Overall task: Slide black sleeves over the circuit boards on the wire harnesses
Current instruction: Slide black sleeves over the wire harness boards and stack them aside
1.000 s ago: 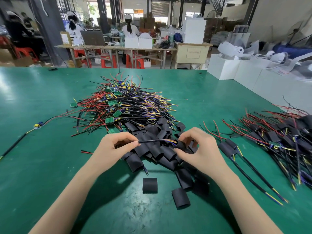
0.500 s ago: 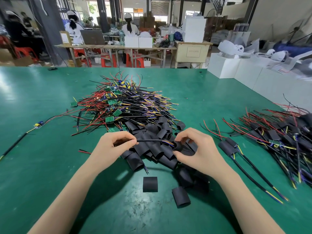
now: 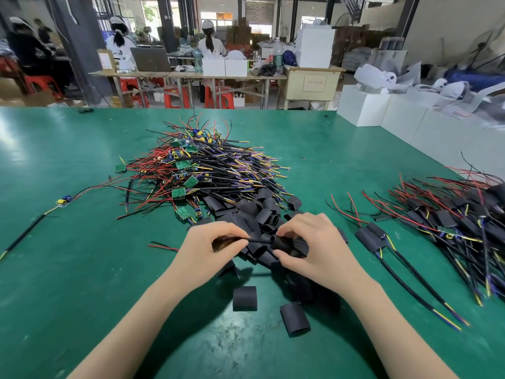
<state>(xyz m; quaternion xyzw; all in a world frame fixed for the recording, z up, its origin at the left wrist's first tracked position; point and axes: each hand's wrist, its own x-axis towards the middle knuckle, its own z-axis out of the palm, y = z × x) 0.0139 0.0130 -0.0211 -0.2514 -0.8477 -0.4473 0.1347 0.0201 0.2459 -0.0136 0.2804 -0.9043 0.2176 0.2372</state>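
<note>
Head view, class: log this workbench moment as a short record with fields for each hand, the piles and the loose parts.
left hand: pinches a black cable
right hand: grips a black sleeve at the cable's end
centre pile: unsleeved harnesses with green boards
sleeve heap: just behind the hands
right pile: sleeved harnesses
loose sleeves: two near the front edge
table: green

A black sleeve [image 3: 289, 245] is pinched at centre, a black cable [image 3: 259, 241] entering it from 9 o'clock. Loose flattened sleeves [image 3: 257, 214] heap just beyond; bare green-board harnesses [image 3: 207, 170] pile at 12 o'clock, sleeved harnesses [image 3: 448, 222] at 3 o'clock.
</note>
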